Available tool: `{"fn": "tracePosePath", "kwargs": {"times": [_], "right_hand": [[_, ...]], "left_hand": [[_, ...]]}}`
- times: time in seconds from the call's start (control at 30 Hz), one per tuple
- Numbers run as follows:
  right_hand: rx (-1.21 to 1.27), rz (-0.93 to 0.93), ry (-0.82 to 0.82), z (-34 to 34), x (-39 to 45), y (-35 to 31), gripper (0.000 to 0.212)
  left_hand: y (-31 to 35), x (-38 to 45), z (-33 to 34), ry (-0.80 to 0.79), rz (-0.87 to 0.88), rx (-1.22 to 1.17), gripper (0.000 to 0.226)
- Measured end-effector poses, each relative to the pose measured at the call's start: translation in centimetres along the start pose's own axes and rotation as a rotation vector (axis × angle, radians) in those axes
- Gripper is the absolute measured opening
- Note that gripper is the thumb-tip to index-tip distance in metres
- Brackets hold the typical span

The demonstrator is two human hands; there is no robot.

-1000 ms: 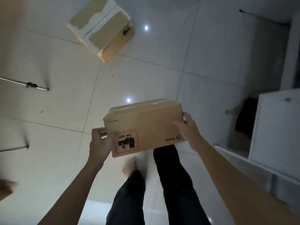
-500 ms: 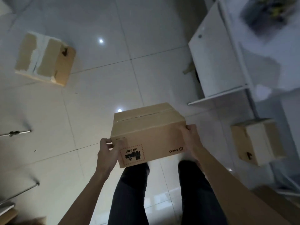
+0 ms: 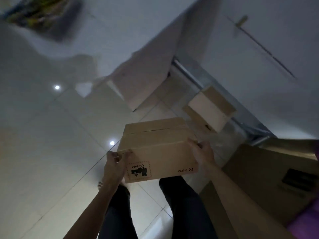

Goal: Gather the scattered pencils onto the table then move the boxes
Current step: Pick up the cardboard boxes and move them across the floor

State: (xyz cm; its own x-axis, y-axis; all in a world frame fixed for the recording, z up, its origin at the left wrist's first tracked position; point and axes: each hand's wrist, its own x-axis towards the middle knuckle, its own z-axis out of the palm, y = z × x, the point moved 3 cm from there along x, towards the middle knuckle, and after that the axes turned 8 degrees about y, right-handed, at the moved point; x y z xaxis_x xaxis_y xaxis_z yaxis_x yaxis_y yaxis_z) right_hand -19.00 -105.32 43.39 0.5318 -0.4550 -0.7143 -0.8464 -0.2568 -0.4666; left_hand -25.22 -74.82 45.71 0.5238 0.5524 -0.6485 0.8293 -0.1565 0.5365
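Note:
I carry a brown cardboard box with a "PICO" mark and a "UN 3481" label in front of my body, above the tiled floor. My left hand grips its left end and my right hand grips its right end. A second cardboard box with a white taped top sits on the floor just beyond, beside the wall. A blurred pile of coloured pencils lies on the white table at the top left.
A large cardboard box stands at the right, close to my right arm, with a purple thing at its lower edge. A metal rail runs along the wall base. Open tiled floor spreads to the left. My legs are below the box.
I have turned right while carrying the box. The taped box on the floor now lies straight ahead, the large box has come into view, and the far-left box has left view.

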Motion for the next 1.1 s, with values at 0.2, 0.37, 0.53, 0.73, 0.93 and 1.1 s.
{"fn": "tracePosePath", "kwargs": {"times": [0.2, 0.37, 0.53, 0.73, 0.93, 1.1], "right_hand": [[0.23, 0.154, 0.138, -10.4, 5.4, 3.0, 0.063], [0.381, 0.18, 0.156, -14.4, 8.4, 4.9, 0.054], [0.466, 0.261, 0.18, -16.0, 11.8, 6.6, 0.015], [0.57, 0.279, 0.254, -16.2, 17.0, 7.3, 0.019], [0.502, 0.278, 0.361, -14.3, 24.8, 7.8, 0.016], [0.461, 0.293, 0.359, -12.5, 30.2, 7.3, 0.032]], "left_hand": [[9.1, -2.2, 11.2, -0.044, 0.194, 0.136, 0.042], [14.7, -2.4, 18.3, -0.077, 0.304, 0.203, 0.045], [18.4, -1.2, 24.9, -0.153, 0.403, 0.222, 0.038], [20.5, 3.1, 32.1, -0.289, 0.539, 0.317, 0.031], [22.2, 8.8, 39.6, -0.366, 0.609, 0.379, 0.019], [22.8, 13.0, 43.2, -0.338, 0.64, 0.385, 0.028]]}}
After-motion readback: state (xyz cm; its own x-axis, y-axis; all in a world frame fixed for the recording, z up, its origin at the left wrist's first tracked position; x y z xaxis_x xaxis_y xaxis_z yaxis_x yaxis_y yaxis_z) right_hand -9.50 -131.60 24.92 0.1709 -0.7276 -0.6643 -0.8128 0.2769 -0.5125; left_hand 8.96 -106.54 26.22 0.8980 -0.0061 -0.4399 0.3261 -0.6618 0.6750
